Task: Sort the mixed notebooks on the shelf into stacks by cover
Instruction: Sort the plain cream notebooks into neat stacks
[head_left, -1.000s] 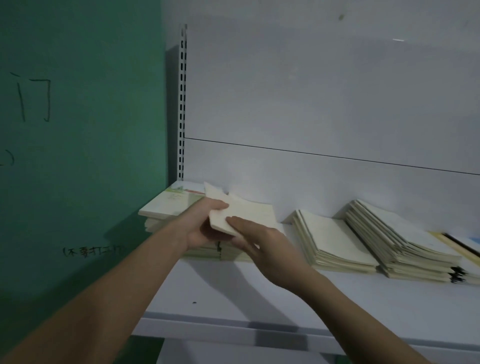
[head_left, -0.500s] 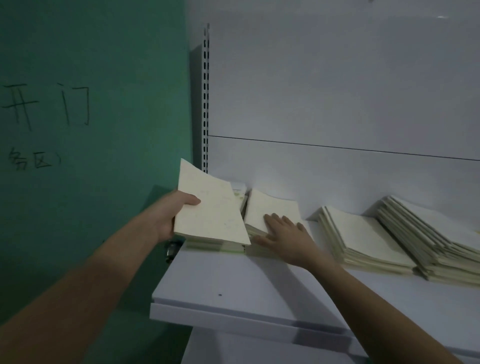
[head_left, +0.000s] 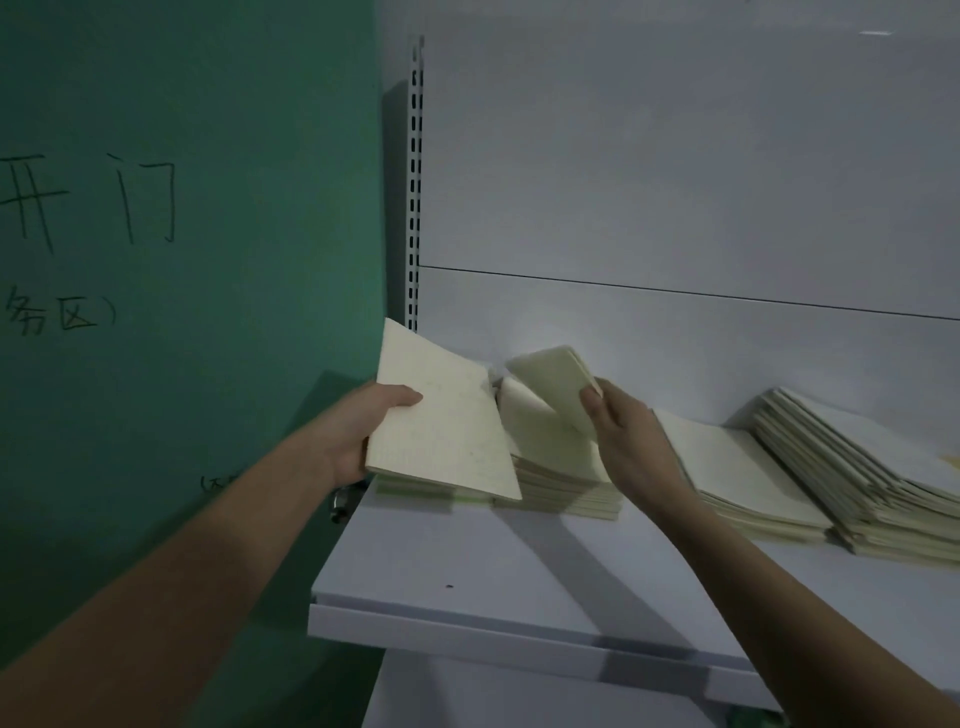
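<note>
Our left hand (head_left: 363, 434) grips one cream notebook (head_left: 441, 421) raised clear of the shelf (head_left: 467, 577), probably so the stack (head_left: 563, 480) below stays reachable. Our right hand (head_left: 621, 434) pinches and peels up that stack's top notebook (head_left: 556, 382), likely to check its cover.

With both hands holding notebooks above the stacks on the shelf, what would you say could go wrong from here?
1. The left hand grips its notebook only at one edge, tilted beyond the shelf's left end, so it could slip and fall.
2. The right hand bends up a notebook from the second stack; its cover may crease.
3. All covers look alike in this dim light, so a notebook may land on the wrong stack.
</note>
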